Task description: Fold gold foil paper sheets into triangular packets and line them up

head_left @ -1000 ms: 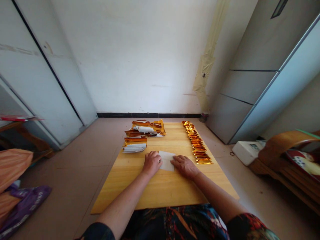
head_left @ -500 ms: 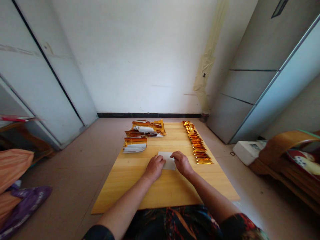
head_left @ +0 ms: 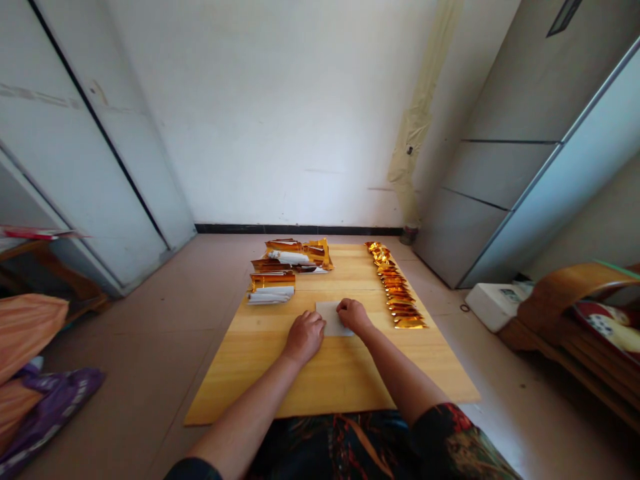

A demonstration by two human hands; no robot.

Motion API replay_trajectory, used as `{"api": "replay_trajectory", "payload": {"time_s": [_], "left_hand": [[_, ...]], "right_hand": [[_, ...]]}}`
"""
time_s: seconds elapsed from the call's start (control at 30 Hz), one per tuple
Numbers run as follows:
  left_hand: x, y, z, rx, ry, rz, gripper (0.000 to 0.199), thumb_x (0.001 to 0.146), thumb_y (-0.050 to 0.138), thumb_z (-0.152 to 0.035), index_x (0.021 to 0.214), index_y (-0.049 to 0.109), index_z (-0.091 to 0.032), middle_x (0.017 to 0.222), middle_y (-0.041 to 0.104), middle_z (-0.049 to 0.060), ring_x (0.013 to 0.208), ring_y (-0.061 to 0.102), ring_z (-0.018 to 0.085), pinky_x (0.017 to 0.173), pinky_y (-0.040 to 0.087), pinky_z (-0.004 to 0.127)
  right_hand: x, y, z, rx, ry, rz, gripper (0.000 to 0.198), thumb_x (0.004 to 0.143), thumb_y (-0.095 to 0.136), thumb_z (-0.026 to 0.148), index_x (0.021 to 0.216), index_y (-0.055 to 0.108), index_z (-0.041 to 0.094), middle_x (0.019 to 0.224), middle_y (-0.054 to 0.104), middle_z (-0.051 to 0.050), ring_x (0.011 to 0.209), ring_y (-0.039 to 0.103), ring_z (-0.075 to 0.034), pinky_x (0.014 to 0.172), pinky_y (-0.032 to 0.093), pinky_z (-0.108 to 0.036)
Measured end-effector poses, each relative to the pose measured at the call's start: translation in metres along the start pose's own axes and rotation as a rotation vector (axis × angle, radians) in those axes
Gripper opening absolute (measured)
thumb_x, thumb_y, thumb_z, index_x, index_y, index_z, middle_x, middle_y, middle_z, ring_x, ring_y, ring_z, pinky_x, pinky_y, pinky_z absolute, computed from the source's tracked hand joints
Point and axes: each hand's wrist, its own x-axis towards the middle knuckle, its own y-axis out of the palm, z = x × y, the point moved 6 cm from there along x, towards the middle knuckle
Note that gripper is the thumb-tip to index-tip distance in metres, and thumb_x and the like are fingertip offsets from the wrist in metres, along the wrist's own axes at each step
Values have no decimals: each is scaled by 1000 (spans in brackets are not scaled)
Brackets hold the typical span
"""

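Observation:
A small white sheet of paper (head_left: 330,325) lies flat on the wooden board in front of me. My left hand (head_left: 306,335) is at its left edge, fingers drawn together and pressing the margin. Over the sheet's right half is my right hand (head_left: 354,315), its fingers closed in a pinch; whatever is between the fingertips is too small to make out. Left of the hands lie rolled white papers (head_left: 271,295) and gold foil wrappers (head_left: 273,281). On the right, gold foil packets (head_left: 400,293) form a long overlapping row.
The wooden board (head_left: 240,387) ends close to my lap. More gold wrappers (head_left: 317,251) are piled at its far left, with a white roll (head_left: 289,257) among them. A white box (head_left: 493,305) and a wooden seat (head_left: 545,320) stand on the right.
My right hand has moved left from the paper's right edge to over its right half, its fingers closing in. My left hand has shifted slightly left and remains at the paper's edge.

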Motion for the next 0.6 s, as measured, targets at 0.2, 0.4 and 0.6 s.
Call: {"api": "replay_trajectory", "payload": {"time_s": [0.2, 0.4, 0.6], "left_hand": [[-1, -2, 2, -20, 4, -43, 20, 83, 50, -11, 81, 69, -18, 81, 63, 6, 84, 54, 19, 76, 44, 31], [-2, 0, 3, 5, -20, -27, 19, 81, 51, -11, 83, 69, -18, 82, 63, 6, 86, 54, 20, 76, 44, 32], [-3, -1, 3, 5, -6, -30, 18, 80, 52, -11, 82, 68, -19, 84, 63, 6, 86, 53, 20, 75, 42, 32]], "right_hand": [[1, 3, 10, -112, 32, 27, 11, 70, 59, 20, 79, 66, 19, 84, 71, -5, 78, 63, -15, 61, 39, -20], [-3, 6, 19, -201, 126, 33, 25, 66, 68, 35, 86, 66, 20, 97, 69, -8, 87, 64, -21, 63, 42, -24], [-4, -1, 9, -166, 150, 28, 17, 65, 68, 25, 81, 65, 19, 91, 70, -8, 83, 64, -19, 63, 41, -23]]}}
